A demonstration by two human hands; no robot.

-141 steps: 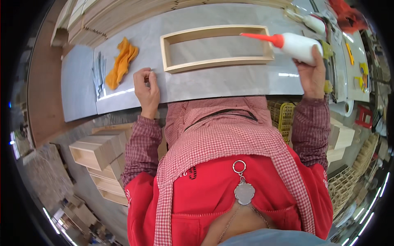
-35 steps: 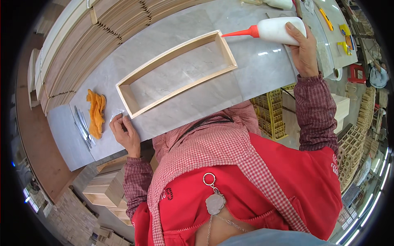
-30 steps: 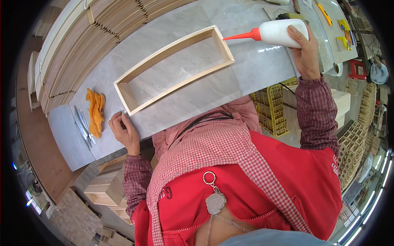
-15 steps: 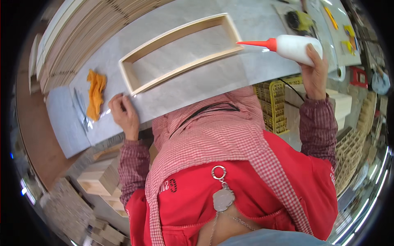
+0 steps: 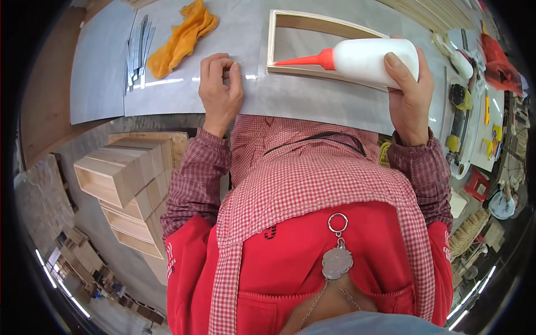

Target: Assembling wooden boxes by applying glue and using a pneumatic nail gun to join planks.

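In my right hand (image 5: 410, 97) is a white squeeze bottle (image 5: 365, 58) with a long red nozzle (image 5: 306, 60), held on its side with the thumb on the near face. The nozzle points left over the near-left corner of a shallow wooden frame (image 5: 271, 36) on the grey table. Whether the tip touches the wood I cannot tell. The bottle hides much of the frame's near rail. My left hand (image 5: 220, 92) rests at the table edge left of the frame, fingers curled in loosely, and nothing shows in them.
An orange cloth (image 5: 181, 39) and several thin grey strips (image 5: 138, 53) lie left of my left hand. Wooden boxes (image 5: 120, 173) are stacked below the table's left part. A yellow-and-black tool (image 5: 460, 97) and another white bottle (image 5: 462, 64) lie to the right.
The view has turned, so the cloth now sits higher. My right hand has carried the bottle left along the frame, from its right end to its left corner. My left hand stays curled.
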